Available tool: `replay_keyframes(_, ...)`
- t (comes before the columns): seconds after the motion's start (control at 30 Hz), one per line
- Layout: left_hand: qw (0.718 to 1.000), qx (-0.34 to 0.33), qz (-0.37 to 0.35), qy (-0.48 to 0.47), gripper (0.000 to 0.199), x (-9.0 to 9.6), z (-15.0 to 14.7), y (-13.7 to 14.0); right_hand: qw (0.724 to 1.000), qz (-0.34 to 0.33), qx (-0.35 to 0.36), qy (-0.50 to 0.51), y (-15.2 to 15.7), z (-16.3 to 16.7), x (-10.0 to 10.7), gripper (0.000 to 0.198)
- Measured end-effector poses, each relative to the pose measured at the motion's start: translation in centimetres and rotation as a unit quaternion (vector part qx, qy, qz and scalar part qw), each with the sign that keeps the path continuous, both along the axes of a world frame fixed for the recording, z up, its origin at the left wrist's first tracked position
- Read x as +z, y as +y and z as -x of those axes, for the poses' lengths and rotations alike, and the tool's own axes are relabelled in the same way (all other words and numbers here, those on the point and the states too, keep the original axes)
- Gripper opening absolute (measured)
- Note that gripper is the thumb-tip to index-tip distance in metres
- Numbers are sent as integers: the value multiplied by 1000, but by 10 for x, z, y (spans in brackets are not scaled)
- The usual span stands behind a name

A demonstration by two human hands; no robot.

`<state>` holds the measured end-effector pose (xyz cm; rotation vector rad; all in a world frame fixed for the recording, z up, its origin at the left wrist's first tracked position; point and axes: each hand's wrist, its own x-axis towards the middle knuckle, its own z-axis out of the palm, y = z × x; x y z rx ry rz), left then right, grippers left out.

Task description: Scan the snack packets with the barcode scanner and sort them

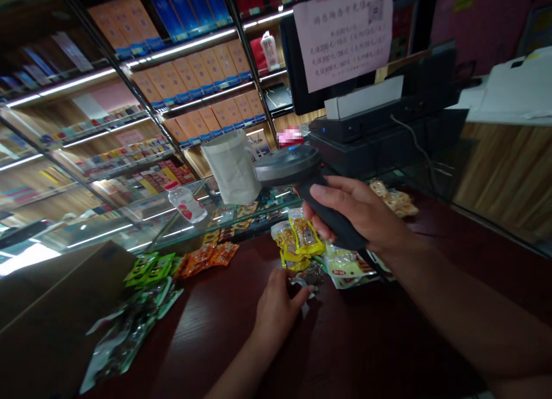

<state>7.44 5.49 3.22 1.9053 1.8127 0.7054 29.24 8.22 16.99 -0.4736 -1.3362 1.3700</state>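
Observation:
My right hand (349, 206) is wrapped around the handle of a dark grey barcode scanner (293, 163), held up above the counter with its head toward the left. My left hand (278, 304) is low over the counter, thumb and fingers closed on the near edge of a small clear snack packet (313, 275); the fingertips are partly hidden. Just beyond it lie yellow-edged snack packets (297, 241). Under the scanner's handle is a pale green and white snack bag (345, 267), partly covered by the right hand and cord.
Orange packets (209, 258), green packets (150, 267) and long green-edged bags (129, 330) lie at left beside a cardboard box (60, 290). A clear bottle (186, 202) and a whitish bag (233, 166) stand on the glass case. A monitor (288, 71) stands behind.

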Motion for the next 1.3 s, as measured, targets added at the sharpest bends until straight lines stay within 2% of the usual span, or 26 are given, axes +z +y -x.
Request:
replay_keyframes(0.1,1000,25,2,15,42,0,-5,2,1000,-6,6,3,-1,0,1,28)
replay_keyframes(0.27,1000,23,-4,-11,29,-2,-6,4,1000,-7,13,21,-2,2,4,28)
replay_keyframes(0.37,994,19,30,-102,28,-3,0,2,1000,-9,9,11,-2,4,3,29)
replay_keyframes(0.47,969,24,103,-225,34,-5,13,-2,1000,-9,9,4,-2,4,1,30)
replay_keyframes(0.53,951,38,127,-280,39,-6,25,-4,1000,-6,12,-3,-2,5,-1,31)
replay_keyframes(0.63,940,53,105,-320,41,-5,45,-7,1000,-6,15,-26,-2,7,-2,31)
replay_keyframes(0.83,919,98,5,-381,46,8,80,-5,998,20,20,-59,-2,17,-10,31)
replay_keyframes(1.03,905,96,41,-412,51,21,109,7,996,42,7,-78,1,29,-25,30)
replay_keyframes(1.17,889,101,1,-447,49,13,126,11,996,54,-8,-77,-1,44,-36,32)
replay_keyframes(1.3,869,132,-23,-477,49,-4,137,13,991,104,-23,-87,-12,65,-53,35)
